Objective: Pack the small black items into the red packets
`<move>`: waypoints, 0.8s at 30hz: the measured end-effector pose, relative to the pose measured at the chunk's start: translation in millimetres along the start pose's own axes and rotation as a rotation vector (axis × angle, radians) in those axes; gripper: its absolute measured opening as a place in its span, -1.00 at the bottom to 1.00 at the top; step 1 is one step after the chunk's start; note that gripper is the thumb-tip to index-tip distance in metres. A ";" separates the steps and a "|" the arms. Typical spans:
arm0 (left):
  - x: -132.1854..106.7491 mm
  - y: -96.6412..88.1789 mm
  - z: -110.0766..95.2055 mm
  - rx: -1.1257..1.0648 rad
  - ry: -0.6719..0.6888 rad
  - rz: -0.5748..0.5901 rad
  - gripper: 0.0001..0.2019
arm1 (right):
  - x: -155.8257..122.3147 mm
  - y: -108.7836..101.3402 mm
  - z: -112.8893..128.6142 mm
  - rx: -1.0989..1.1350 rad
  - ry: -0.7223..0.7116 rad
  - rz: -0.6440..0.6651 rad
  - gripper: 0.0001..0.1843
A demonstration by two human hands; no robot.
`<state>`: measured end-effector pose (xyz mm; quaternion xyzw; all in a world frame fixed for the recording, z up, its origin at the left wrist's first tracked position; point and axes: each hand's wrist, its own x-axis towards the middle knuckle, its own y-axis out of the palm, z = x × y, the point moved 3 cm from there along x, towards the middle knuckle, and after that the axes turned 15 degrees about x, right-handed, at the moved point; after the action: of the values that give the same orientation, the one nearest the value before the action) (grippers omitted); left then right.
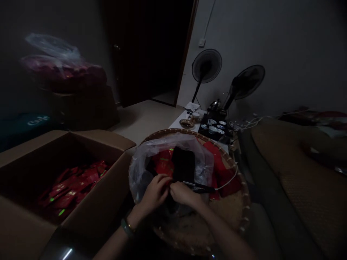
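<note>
Handling step, I'd judge: left hand (158, 189) pinches small red piece (167, 182) at 6 o'clock of plastic bag (204, 159); right hand (183, 193) curled alongside, can't tell its grip. Next calls for steady 2-hand control.

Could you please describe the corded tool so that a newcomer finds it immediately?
Start from the large round woven tray. Over it, beside the right hand, is the slim black tool. Unlike the red pieces and clear bag near it, it trails a thin white cord from one end.
</note>
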<state>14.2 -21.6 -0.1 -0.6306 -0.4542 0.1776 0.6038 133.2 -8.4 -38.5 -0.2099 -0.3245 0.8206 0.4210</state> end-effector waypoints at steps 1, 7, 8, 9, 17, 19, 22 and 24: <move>-1.3 2.7 -0.3 0.022 0.026 0.012 -0.61 | 0.7 -0.2 -0.2 0.049 -0.001 -0.002 -0.65; 1.5 7.9 0.6 0.168 -0.056 0.078 -0.70 | 2.0 -0.9 -0.1 0.167 -0.096 -0.014 -0.63; 3.5 6.9 0.5 0.195 -0.096 0.086 -0.71 | 1.2 -1.2 0.3 0.172 -0.115 -0.024 -0.63; 5.7 5.7 0.6 0.220 -0.142 0.090 -0.72 | 0.0 -1.5 1.3 0.177 -0.135 -0.038 -0.63; 23.0 0.4 5.9 0.298 -0.374 0.169 -0.81 | -12.2 -6.9 1.8 0.233 -0.312 -0.162 -0.79; 24.9 0.6 7.1 0.273 -0.353 0.183 -0.74 | -6.7 -17.1 -17.2 0.390 -0.332 -0.322 -0.75; 25.4 3.2 8.5 0.251 -0.327 0.193 -0.69 | 10.8 -29.7 -59.0 0.384 -0.164 -0.530 -0.75; 25.1 5.6 9.3 0.253 -0.326 0.195 -0.66 | 26.9 -27.8 -79.4 0.247 -0.090 -0.398 -0.50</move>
<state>22.2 4.5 0.9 -0.5539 -0.4566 0.3901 0.5766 182.7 54.2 -76.3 -0.0516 -0.2750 0.7635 0.5821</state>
